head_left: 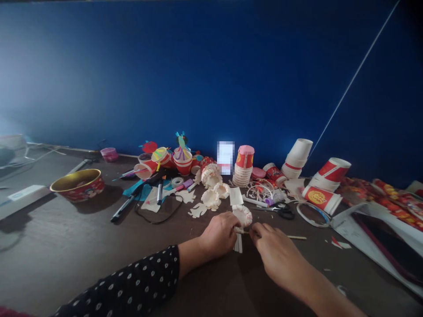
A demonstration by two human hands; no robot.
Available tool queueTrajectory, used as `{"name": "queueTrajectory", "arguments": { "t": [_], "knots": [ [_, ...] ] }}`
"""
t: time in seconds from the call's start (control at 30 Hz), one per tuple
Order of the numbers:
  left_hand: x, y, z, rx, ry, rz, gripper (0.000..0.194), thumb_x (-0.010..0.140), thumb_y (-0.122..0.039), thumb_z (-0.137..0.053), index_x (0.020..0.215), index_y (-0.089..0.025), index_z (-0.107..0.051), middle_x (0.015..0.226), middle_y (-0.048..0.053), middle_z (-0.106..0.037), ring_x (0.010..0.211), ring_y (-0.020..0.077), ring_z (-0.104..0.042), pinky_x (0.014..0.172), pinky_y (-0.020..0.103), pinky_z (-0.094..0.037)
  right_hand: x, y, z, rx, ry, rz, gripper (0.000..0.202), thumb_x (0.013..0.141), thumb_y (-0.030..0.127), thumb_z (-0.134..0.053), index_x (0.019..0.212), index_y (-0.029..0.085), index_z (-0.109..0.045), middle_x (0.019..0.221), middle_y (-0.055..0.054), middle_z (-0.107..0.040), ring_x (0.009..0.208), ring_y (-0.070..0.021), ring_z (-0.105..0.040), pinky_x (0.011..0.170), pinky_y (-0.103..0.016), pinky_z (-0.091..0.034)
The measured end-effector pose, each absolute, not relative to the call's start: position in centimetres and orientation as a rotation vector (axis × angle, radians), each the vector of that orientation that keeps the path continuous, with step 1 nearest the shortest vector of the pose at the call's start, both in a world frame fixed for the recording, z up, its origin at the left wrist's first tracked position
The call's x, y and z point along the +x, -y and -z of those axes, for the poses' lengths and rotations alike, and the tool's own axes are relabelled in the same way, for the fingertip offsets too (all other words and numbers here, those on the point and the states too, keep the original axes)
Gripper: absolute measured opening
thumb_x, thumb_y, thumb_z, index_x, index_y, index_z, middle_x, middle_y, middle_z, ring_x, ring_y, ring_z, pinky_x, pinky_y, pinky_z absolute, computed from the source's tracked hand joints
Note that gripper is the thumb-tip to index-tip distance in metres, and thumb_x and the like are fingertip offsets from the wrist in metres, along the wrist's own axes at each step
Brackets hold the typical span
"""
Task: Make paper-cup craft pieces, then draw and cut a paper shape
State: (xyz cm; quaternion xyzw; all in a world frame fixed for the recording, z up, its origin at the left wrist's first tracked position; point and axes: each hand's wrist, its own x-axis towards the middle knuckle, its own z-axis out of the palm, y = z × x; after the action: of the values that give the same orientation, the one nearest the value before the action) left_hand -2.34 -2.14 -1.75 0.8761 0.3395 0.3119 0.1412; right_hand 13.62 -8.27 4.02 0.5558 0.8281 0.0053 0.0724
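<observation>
Just in front of me, my right hand [276,248] is closed on a thin wooden stick [297,237], which pokes out to its right. Beside it, my left hand [218,235] has its fingers curled in a pinch at the stick's left end, on what looks like a small white paper strip [237,230]; its fingers partly hide it. More white paper strips [238,244] lie on the table between the hands. Right behind the fingertips sits a round white paper piece with a scalloped rim [243,215].
Cut paper cup pieces [210,199], a stack of paper cups [243,165], black scissors [284,210] and markers [160,193] lie beyond my hands. A gold-lined red bowl [77,187] stands left. At right, a white box lid holds a dark phone-like object [390,246].
</observation>
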Motion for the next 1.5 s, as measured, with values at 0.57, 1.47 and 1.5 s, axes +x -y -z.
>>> {"name": "queueTrajectory", "arguments": {
  "t": [0.57,1.47,1.5],
  "knots": [
    [-2.5,1.6,1.6,2.524,-0.806,-0.917,0.012,0.072,-0.004,-0.054,0.07,-0.015,-0.059,0.072,0.003,-0.061,0.075,0.0168,-0.055,0.073,0.025,-0.042,13.8,8.2,-3.5,1.667,-2.487,-0.07,0.042,0.079,0.002,-0.036,0.112,0.011,-0.062,0.106,-0.014,-0.059,0.091,-0.027,-0.052,0.075,-0.036,-0.038],
    [-1.9,1.2,1.7,2.576,-0.984,-0.825,0.013,0.073,-0.01,-0.059,0.061,-0.015,-0.059,0.071,0.003,-0.059,0.073,0.0157,-0.053,0.069,0.025,-0.041,14.0,8.5,-3.9,1.668,-2.485,-0.067,0.041,0.077,0.003,-0.04,0.112,0.011,-0.061,0.103,-0.015,-0.061,0.095,-0.026,-0.054,0.084,-0.037,-0.036],
    [-1.9,1.3,1.7,2.566,-0.987,-0.837,0.012,0.073,-0.009,-0.058,0.062,-0.015,-0.059,0.071,0.003,-0.058,0.073,0.0159,-0.053,0.069,0.025,-0.041,14.0,8.5,-3.9,1.66,-2.487,-0.06,0.04,0.077,0.004,-0.04,0.11,0.011,-0.062,0.101,-0.015,-0.062,0.094,-0.0258,-0.055,0.084,-0.037,-0.036]
  ]
}}
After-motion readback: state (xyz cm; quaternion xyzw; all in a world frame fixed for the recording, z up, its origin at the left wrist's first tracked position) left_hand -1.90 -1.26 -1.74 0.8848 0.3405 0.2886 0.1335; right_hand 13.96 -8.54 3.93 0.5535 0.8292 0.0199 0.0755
